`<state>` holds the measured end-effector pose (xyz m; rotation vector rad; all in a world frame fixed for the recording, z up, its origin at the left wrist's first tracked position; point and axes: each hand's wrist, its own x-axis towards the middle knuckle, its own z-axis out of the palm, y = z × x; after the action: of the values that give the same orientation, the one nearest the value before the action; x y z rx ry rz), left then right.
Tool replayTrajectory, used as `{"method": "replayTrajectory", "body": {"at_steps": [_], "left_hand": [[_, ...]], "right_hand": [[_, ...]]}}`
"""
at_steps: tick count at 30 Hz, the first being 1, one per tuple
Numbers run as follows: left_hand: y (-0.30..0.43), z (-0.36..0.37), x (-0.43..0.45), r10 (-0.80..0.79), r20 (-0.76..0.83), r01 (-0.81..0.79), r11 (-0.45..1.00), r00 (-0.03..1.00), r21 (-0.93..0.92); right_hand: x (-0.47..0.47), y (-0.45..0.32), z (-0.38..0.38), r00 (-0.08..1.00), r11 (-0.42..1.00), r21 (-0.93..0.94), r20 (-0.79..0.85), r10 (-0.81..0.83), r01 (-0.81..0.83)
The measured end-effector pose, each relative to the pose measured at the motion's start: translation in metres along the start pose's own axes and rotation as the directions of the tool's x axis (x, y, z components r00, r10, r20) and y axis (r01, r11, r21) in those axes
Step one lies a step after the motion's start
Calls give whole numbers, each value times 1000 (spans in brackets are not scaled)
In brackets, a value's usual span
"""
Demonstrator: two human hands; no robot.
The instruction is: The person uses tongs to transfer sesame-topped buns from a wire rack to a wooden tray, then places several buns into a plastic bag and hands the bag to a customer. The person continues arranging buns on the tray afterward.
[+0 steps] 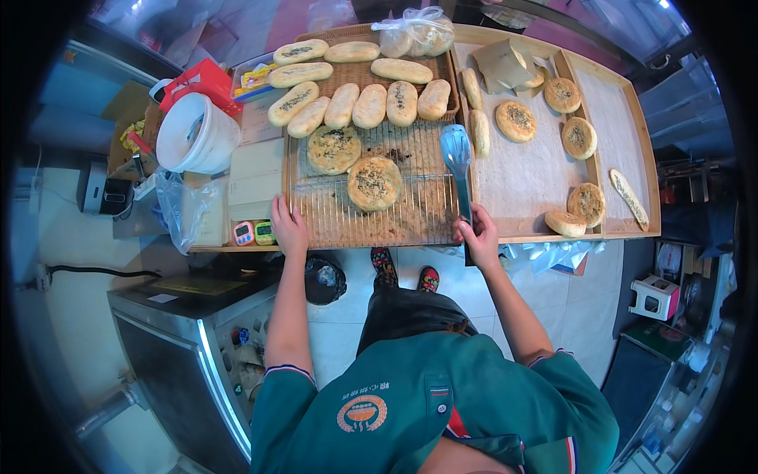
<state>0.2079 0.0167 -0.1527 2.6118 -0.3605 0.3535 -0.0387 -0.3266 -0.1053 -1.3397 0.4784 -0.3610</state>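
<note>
My right hand (479, 235) grips the dark handle of blue-headed serving tongs (456, 151), held head-up over the right edge of the wire rack (426, 201). My left hand (289, 227) rests at the left edge of that rack's wooden tray, holding nothing, fingers slightly apart. Beside it lie a stack of paper bags (256, 178) and a green digital timer (265, 233). On the rack sit a round seeded flatbread (374, 183) and another round flatbread (333, 149) behind it. Several oval breads (370, 106) line the wicker tray (349, 73) at the back.
To the right, a wooden tray (509, 195) holds round breads (516, 121) and a paper bag (503, 66). A tied plastic bag of bread (417, 32) stands at the back. On the left are a white bucket (189, 135) and a plastic bag (183, 207). A black bin (324, 281) is below.
</note>
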Motion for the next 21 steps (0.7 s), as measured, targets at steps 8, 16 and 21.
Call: {"method": "replayTrajectory", "body": {"at_steps": [8,16,21], "left_hand": [[6,-4,2,-56,2,56,995,998,79],[9,-6,3,-117,-22,118,991,993,67],[11,-7,4,-124,-21,126,989,992,81]], "right_hand": [[1,-5,-3,998,1000,6,67,-1,1],[3,-7,-2,997,1000,17,76,14,-15],[2,-6,-2,997,1000,1,72,14,-14]]}}
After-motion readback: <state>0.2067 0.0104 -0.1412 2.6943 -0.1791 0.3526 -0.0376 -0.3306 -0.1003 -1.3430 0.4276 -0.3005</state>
